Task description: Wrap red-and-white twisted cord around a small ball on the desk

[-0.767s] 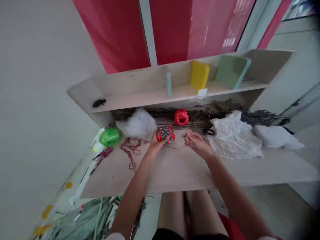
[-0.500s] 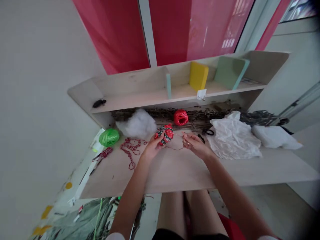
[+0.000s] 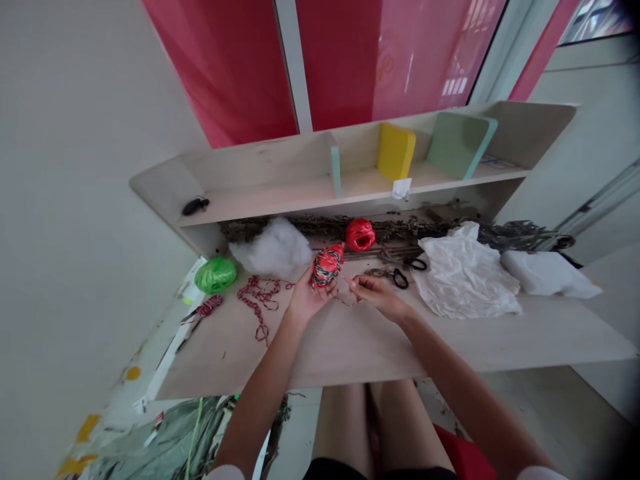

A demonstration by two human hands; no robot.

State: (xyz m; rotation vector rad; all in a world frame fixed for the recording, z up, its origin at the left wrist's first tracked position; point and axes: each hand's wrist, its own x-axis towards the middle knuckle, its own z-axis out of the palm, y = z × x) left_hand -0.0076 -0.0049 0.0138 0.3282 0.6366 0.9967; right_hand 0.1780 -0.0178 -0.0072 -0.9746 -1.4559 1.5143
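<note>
Several craft materials along the back edge of the pale wooden table (image 3: 360, 353), within easy reach: a green raffia ball (image 3: 215, 275) near the left end, a loose tangle of red-and-white twine (image 3: 257, 303), then white fibre stuffing (image 3: 270, 248). Mid-table, left hand (image 3: 310, 300) cupped, fingers curled under a red ball bound in black-and-white cord (image 3: 327, 265), propping it upright. Right hand (image 3: 375, 295) nearly closed, fingertips apparently pinching a thin strand (image 3: 346, 300) from that ball, seemingly for tension. Farther right, a red raffia ball (image 3: 360, 235), black-handled scissors (image 3: 400, 279), crumpled white cloth (image 3: 465, 283).
</note>
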